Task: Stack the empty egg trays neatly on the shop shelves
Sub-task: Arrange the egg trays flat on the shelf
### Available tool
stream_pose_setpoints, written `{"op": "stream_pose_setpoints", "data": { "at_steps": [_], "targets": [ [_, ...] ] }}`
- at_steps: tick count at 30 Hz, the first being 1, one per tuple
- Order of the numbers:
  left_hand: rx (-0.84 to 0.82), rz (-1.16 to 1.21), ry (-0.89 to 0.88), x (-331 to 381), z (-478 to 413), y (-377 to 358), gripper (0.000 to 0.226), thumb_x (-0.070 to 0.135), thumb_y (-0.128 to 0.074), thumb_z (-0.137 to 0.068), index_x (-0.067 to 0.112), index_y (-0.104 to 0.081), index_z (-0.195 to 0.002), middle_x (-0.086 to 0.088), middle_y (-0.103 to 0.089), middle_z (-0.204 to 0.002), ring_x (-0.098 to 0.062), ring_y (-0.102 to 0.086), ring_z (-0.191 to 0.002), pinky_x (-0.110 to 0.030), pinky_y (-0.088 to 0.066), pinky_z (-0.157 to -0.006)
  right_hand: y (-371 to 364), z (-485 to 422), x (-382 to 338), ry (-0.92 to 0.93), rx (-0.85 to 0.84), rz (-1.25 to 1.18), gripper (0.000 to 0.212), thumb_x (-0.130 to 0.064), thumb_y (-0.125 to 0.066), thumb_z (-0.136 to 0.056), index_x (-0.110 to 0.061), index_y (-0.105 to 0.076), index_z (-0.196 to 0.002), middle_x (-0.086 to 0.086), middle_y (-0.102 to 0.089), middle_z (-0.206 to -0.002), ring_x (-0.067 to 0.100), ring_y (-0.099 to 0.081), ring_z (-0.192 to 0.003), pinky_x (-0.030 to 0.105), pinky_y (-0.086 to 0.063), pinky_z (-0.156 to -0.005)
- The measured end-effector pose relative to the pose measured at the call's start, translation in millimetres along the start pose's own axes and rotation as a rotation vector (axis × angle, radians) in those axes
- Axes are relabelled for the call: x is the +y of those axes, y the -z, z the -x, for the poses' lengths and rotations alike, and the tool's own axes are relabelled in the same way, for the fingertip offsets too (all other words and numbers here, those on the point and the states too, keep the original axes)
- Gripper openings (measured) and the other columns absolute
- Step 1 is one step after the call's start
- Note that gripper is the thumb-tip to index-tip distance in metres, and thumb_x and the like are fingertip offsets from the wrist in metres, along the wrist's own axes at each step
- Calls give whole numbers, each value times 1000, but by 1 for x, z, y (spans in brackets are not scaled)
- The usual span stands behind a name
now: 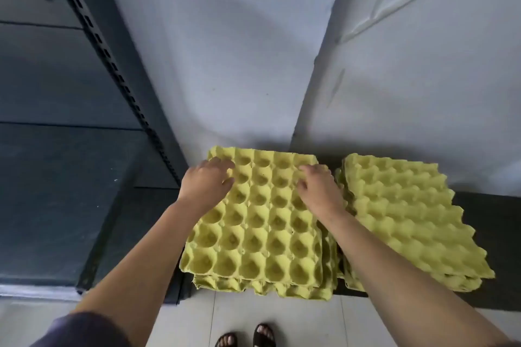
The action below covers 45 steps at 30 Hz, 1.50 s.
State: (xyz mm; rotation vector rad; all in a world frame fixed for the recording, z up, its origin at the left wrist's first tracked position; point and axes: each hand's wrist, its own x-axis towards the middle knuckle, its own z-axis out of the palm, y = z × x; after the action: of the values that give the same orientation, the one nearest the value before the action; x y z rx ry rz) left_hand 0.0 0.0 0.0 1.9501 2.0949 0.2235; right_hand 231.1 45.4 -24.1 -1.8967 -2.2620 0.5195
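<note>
A yellow egg tray [255,222] lies cups-up on top of a small stack of yellow trays [265,287] on a low dark platform. My left hand [207,180] rests on the tray's far left part, fingers loosely bent over the cups. My right hand [318,189] presses on the tray's far right part, fingers spread and slightly bent. A second stack of yellow trays [408,220] sits just to the right, bumps-up and turned at an angle.
A dark metal shelf unit [56,191] with a slotted upright [112,65] stands on the left. A pale wall [239,51] rises behind the trays. The dark platform [493,248] extends right. Pale tiled floor [282,318] and my sandalled feet are below.
</note>
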Motion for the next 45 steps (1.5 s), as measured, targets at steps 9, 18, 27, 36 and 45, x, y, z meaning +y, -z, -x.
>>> {"op": "stream_pose_setpoints", "data": {
  "at_steps": [9, 18, 27, 36, 45],
  "targets": [
    [-207, 712, 729, -25, -3, -61, 93, 36, -67, -84, 19, -4, -150, -14, -26, -149, -36, -35, -131, -45, -34, -102, -51, 2, 6, -425, 22, -130, 64, -36, -60, -90, -5, -31, -138, 18, -38, -138, 36, -40, -128, 41, -37, -103],
    [-67, 791, 661, -30, -1, -51, 53, 32, -59, -90, 11, -38, -134, -7, -50, -133, -24, -52, -105, -33, -41, -79, -49, 2, 13, -572, 72, -246, 30, -11, -55, -91, -3, -51, -120, 20, -55, -117, 32, -60, -95, 34, -47, -76],
    [-54, 773, 411, -21, -3, -9, 50, 25, -60, -90, 13, -39, -134, -5, -45, -139, -16, -47, -92, -30, -40, -76, -19, 33, 12, -559, 229, -366, 42, -10, -51, -95, -6, -47, -137, 19, -49, -127, 32, -57, -106, 38, -45, -96],
    [16, 839, 447, -17, 6, 20, 52, 27, -66, -84, 16, -47, -132, -3, -51, -132, -22, -53, -90, -35, -47, -74, 8, 63, 7, -627, 179, -723, 65, -41, -58, -89, -14, -36, -144, 11, -45, -142, 31, -45, -128, 44, -37, -107],
    [-10, 754, 304, -10, 73, 63, 64, 32, -68, -84, 13, -40, -139, -9, -49, -134, -26, -55, -107, -34, -46, -82, 20, 120, -6, -460, 209, -645, 32, -29, -62, -86, -16, -60, -116, 9, -63, -111, 31, -57, -108, 47, -47, -95]
  ]
}}
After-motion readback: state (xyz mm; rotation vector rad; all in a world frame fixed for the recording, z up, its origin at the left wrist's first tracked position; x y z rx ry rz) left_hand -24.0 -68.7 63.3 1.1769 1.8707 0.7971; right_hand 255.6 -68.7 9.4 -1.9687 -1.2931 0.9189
